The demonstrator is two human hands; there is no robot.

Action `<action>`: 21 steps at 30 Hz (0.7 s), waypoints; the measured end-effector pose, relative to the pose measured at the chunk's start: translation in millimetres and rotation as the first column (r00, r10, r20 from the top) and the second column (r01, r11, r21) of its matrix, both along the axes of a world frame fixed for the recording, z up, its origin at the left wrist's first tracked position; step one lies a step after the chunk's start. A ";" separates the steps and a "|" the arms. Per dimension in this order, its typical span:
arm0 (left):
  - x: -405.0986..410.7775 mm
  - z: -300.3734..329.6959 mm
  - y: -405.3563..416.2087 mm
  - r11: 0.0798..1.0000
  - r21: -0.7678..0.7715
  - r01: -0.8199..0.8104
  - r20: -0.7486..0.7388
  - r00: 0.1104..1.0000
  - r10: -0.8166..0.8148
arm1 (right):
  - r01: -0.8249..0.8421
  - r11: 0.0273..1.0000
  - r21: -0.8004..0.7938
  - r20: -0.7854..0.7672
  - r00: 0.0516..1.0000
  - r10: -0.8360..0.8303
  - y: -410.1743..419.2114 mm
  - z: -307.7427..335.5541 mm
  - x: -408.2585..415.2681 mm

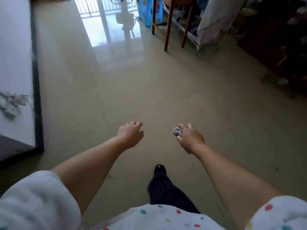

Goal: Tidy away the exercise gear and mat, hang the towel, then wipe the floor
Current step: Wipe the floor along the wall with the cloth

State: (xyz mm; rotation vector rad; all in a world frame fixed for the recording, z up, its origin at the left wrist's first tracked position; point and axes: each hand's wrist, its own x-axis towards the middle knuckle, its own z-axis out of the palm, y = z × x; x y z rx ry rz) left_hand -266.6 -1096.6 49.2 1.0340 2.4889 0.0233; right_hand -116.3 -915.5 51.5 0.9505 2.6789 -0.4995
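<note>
Right hand (190, 138), grip closed round a small grey wad of cloth (177, 131) — bunched tight, held out over the floor (149, 90), not touching it. Left hand (131, 135) just across from it, grip loose and holding nothing, fingers slightly curled. One dark shoe (160, 169) below, between the arms. Further out: bare shiny tiles, a white panel (15, 63) at the left edge, wooden legs (167, 30) and a rack of clothes (214, 22) at the far right. No mat, gear or towel in sight. Probably the floor-wiping step, not yet begun — next, crouching low and pressing the cloth flat to the tiles.
</note>
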 end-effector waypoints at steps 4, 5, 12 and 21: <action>-68.7 -0.8 44.3 0.993 0.043 -0.113 0.031 0.993 0.112 | -0.070 0.997 0.017 0.002 0.998 0.070 59.5 5.9 -86.7; -83.8 -1.9 50.0 0.989 0.043 -0.140 0.029 0.990 0.139 | -0.101 0.995 0.011 0.008 0.995 0.101 71.7 6.1 -109.2; -210.1 -5.0 27.3 0.901 0.026 -0.433 0.073 0.900 0.430 | -0.373 0.926 -0.059 0.021 0.927 0.375 81.0 -3.4 -303.3; -417.0 -12.2 -18.2 0.782 -0.060 -0.621 0.080 0.778 0.624 | -0.580 0.796 -0.173 -0.035 0.812 0.583 29.6 -11.8 -553.7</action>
